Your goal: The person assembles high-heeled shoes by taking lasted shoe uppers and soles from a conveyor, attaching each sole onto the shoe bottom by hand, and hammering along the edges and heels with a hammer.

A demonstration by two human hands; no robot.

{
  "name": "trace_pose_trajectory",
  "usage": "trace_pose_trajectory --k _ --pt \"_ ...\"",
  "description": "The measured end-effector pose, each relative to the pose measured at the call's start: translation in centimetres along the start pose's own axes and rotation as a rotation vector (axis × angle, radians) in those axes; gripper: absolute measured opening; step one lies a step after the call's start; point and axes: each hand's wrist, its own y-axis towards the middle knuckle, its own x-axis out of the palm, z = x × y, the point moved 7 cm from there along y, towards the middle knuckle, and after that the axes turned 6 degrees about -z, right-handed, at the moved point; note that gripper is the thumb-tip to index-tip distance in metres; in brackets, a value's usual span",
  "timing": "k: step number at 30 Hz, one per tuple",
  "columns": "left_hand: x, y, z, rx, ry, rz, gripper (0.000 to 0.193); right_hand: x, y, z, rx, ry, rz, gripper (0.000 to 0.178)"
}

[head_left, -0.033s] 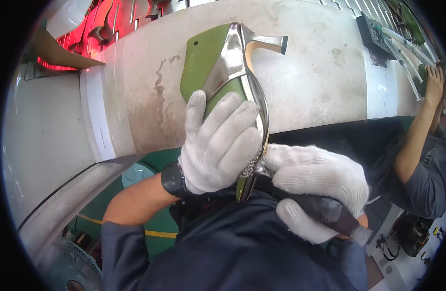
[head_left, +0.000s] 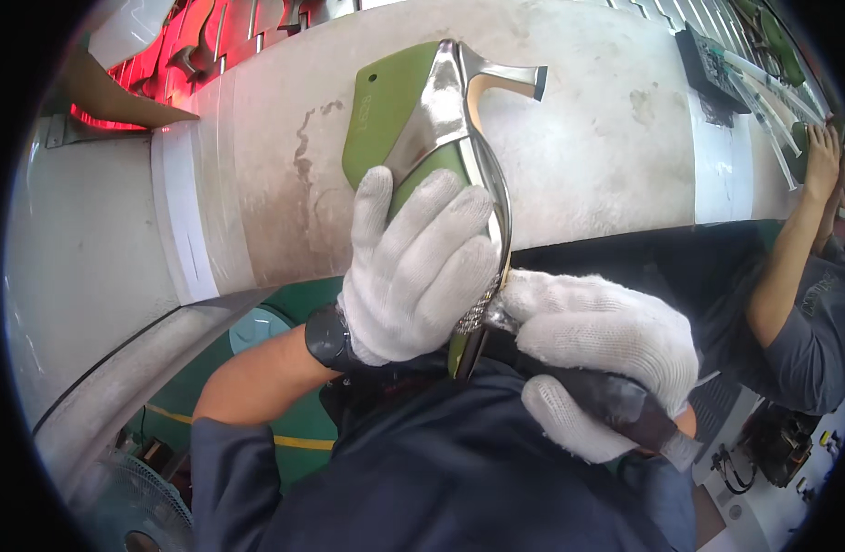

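A shiny silver high-heeled shoe (head_left: 441,106) sits on a green shoe last (head_left: 378,120), its heel pointing to the right. My left hand (head_left: 422,267), in a white knit glove, wraps over the last and the side of the shoe with its fingers close together. In my gloved right hand (head_left: 606,340) is a tool with a thick dark handle (head_left: 625,405). Its metal end, mostly hidden by the fingers, meets the sole edge near the textured silver band (head_left: 471,319). The toe end points toward my body.
The shoe's heel end lies over a pale, stained worktop (head_left: 588,138). At the right, a co-worker's arm (head_left: 790,248) reaches past a black tray (head_left: 707,69). Red-lit racks (head_left: 193,60) stand far left. A fan (head_left: 128,506) is low at the left.
The heel end of the shoe and my left hand have shifted very slightly away and to the right. My right hand keeps nearly the same place and grip.
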Motion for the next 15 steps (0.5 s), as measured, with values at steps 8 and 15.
trace_pose_trajectory --k 8,15 --pt "0.4 -0.7 -0.3 0.02 -0.003 0.069 0.056 4.4 -3.1 -0.6 0.018 0.0 0.067 0.034" --pt "0.3 -0.4 -0.2 0.008 0.012 0.041 0.052 1.7 -3.6 2.2 0.011 0.484 0.41 0.041"
